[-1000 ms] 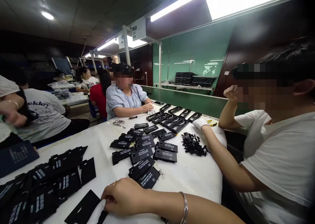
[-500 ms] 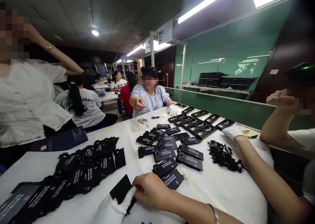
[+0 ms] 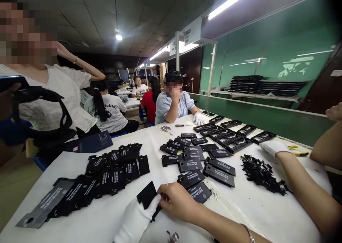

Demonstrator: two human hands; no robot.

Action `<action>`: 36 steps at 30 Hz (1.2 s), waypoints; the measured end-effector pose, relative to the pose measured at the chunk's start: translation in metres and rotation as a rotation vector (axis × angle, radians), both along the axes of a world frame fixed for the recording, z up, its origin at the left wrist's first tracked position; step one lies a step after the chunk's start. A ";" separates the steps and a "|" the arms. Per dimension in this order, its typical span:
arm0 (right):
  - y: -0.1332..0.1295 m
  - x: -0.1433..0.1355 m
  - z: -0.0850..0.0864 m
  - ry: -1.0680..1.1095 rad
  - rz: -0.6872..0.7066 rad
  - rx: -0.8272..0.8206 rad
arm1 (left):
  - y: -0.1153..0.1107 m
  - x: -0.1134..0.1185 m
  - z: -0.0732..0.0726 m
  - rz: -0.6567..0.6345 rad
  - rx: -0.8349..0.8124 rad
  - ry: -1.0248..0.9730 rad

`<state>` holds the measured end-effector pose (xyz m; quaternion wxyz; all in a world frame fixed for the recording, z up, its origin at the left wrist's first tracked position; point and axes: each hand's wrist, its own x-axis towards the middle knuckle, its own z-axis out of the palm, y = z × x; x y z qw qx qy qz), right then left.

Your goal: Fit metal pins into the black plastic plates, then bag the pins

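In a white glove, my left hand (image 3: 137,218) grips a flat black plastic panel (image 3: 146,194), its plain side facing up. My bare right hand (image 3: 179,202) has its fingers pinched together at the panel's right edge. Whatever sits between those fingertips is hidden. Just past my right hand lie black panels with white print (image 3: 191,179), several of them overlapping. Small silvery pins (image 3: 214,194) rest beside the nearest one. More small metal pieces (image 3: 173,237) show at the bottom edge, in front of my hands.
Overlapping printed panels (image 3: 114,179) cover the table's left side. Black frames (image 3: 229,140) and a heap of small black parts (image 3: 263,175) lie right. A co-worker's gloved hand (image 3: 275,147) rests near yellow-handled pliers (image 3: 298,151). Another person (image 3: 175,104) sits opposite; someone stands at left with a headset (image 3: 42,111).
My view has swung left, so the table appears farther right. The person opposite has raised a hand to the face. A phone and headset show at left. My hands keep their hold.
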<state>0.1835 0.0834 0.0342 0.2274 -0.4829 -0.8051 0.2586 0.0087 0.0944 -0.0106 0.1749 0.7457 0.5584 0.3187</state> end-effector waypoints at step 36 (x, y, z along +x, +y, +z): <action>-0.001 -0.005 -0.019 0.048 -0.027 -0.117 | -0.017 0.003 0.007 -0.005 -0.230 -0.095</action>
